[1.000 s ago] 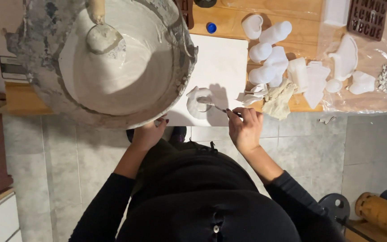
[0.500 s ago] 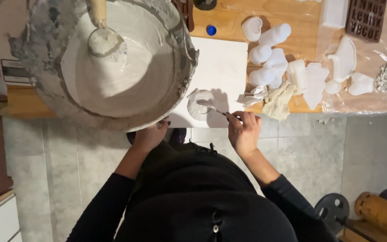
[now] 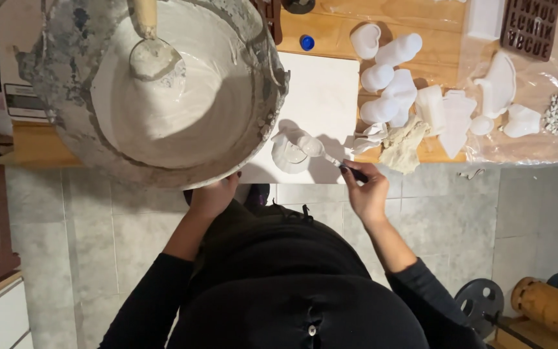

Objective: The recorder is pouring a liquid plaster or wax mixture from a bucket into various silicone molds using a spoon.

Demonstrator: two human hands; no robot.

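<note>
A white rectangular label [image 3: 26, 98] with dark print is seen at the left, on a pale box [image 3: 8, 39] partly hidden behind the big bowl. A sheet of clear plastic wrapping [image 3: 537, 139] is spread on the bench at the right. No sign or screen is seen.

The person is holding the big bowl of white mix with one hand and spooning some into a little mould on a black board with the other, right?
Nearly. The head view shows the board is white, not black. The left hand does hold the big bowl of white mix, and the right hand holds a spoon over the little mould on that board.
</note>
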